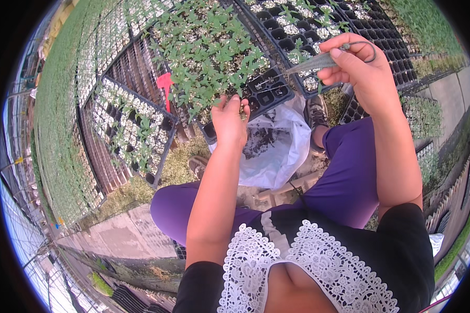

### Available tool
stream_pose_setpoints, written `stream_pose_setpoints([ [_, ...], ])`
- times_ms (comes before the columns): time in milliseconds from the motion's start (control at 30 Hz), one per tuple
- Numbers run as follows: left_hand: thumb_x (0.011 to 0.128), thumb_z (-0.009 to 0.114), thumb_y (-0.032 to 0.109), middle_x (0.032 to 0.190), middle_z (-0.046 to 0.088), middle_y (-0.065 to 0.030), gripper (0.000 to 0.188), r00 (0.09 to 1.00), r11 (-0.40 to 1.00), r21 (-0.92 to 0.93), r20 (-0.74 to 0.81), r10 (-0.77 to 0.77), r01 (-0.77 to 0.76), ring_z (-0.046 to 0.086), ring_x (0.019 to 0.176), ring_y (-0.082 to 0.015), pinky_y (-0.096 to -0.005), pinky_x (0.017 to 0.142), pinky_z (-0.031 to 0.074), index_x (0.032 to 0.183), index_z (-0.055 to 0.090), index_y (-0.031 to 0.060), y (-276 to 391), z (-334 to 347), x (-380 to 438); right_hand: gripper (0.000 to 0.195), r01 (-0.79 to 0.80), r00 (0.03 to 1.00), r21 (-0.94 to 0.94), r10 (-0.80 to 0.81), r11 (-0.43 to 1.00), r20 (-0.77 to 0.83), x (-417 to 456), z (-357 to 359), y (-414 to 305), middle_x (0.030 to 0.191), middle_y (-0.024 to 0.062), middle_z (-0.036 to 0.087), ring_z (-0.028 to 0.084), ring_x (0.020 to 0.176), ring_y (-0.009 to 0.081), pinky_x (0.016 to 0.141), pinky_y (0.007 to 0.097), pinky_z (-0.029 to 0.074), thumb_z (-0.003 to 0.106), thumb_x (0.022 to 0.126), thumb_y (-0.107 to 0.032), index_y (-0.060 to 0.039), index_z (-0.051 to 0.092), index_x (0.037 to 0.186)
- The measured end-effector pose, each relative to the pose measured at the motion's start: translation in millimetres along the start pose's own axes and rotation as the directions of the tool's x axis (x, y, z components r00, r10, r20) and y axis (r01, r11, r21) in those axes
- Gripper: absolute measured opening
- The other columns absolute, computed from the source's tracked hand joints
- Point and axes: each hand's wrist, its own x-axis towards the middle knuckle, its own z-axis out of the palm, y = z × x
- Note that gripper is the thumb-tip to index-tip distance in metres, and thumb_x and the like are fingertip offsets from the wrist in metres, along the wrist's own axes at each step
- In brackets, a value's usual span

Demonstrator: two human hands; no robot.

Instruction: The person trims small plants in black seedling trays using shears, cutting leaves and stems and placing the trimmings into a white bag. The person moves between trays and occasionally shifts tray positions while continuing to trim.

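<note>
My right hand (362, 72) grips a pair of tweezers (313, 64) with a grey textured handle and a cord loop. Their thin prongs point left, over bare black cells at the near right corner of a seedling tray (278, 99). Leafy green seedlings (211, 51) crowd the rest of that tray. At its near edge, my left hand (231, 119) has its fingers curled beneath the leaves. Some grainy potting mix shows by its fingertips; whether it holds a plug is unclear. Below the tray, between my legs, an open white plastic bag (276, 156) contains dark soil.
A sparsely planted tray (135, 129) lies on the left, near a pink plastic tag (165, 88). Another partly filled cell tray (286, 29) adjoins on the right. Behind it is a tray of mostly bare black cells (380, 39). Slatted mesh benching (135, 70) shows between trays.
</note>
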Motion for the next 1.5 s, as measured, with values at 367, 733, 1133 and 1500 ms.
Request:
stream_pose_setpoints([
  [367, 0.087, 0.054, 0.001, 0.090, 0.055, -0.0120, 0.013, 0.968, 0.842, -0.477, 0.144, -0.208, 0.252, 0.056, 0.080, -0.0200, -0.0326, 0.075, 0.055, 0.097, 0.048, -0.0046, -6, 27, 4, 0.015, 0.002, 0.999, 0.026, -0.001, 1.000, -0.033, 0, 6, 2, 0.088, 0.0073, 0.064, 0.066, 0.070, 0.0153, 0.063, 0.0258, 0.054, 0.054, 0.088, -0.007, 0.0012, 0.062, 0.097],
  [733, 0.091, 0.036, 0.006, 0.108, 0.049, -0.0190, 0.031, 0.942, 0.842, -0.443, 0.016, -0.335, 0.308, 0.055, 0.094, -0.0290, -0.0402, 0.087, 0.053, 0.116, 0.041, -0.0109, -11, 22, -13, 0.016, 0.014, 0.996, 0.035, -0.012, 0.999, -0.083, 0, 7, 2, 0.091, 0.0080, 0.064, 0.066, 0.072, 0.0169, 0.064, 0.0271, 0.055, 0.054, 0.088, -0.009, 0.0012, 0.061, 0.098],
  [1133, 0.083, 0.059, 0.035, 0.138, 0.036, -0.0240, 0.072, 0.846, -0.255, 0.822, 0.533, 0.026, -0.510, 0.056, 0.107, -0.0350, -0.0406, 0.082, 0.051, 0.137, 0.029, -0.0038, -5, 16, -34, 0.025, 0.087, 0.990, 0.124, -0.072, 0.988, -0.120, 10, 2, 9, 0.082, 0.0084, 0.065, 0.066, 0.065, 0.0156, 0.060, 0.0261, 0.054, 0.056, 0.092, -0.027, -0.0022, 0.060, 0.089],
  [1500, 0.084, 0.056, 0.022, 0.137, 0.038, -0.0233, 0.046, 0.757, -0.223, 0.772, 0.632, 0.166, -0.595, 0.059, 0.101, -0.0346, -0.0403, 0.082, 0.050, 0.124, 0.047, 0.0009, 6, -20, -4, 0.013, -0.048, 0.998, -0.031, 0.047, 0.998, -0.029, 13, 15, 15, 0.080, 0.0075, 0.063, 0.065, 0.068, 0.0132, 0.062, 0.0241, 0.053, 0.063, 0.083, -0.011, -0.0006, 0.061, 0.090],
])
